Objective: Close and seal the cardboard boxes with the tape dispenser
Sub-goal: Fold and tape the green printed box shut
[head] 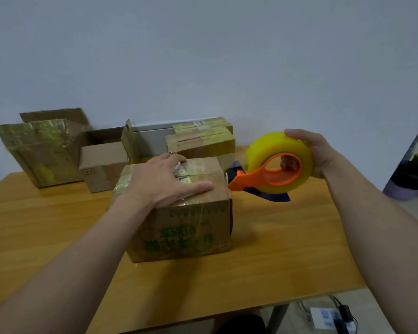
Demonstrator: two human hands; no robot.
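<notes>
Head view: closed box (184, 227) is set mid-bench (275, 249), pressed flat under left hand (169, 182), fingers straight. Tape dispenser (270, 174) is gripped by right hand (311, 153), just off box's R top edge. Behind: open boxes (41, 150) at L, taped boxes (203, 141) at rear. Power strip (328, 317) is seen below bench, partly cut off. Green print on box front is blurred, unreadable.

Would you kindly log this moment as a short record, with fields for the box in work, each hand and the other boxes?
front box: flaps shut, on table
left hand: presses flat on front box's top
right hand: grips dispenser at the box's upper right edge
back left: open boxes
back centre: taped boxes
</notes>
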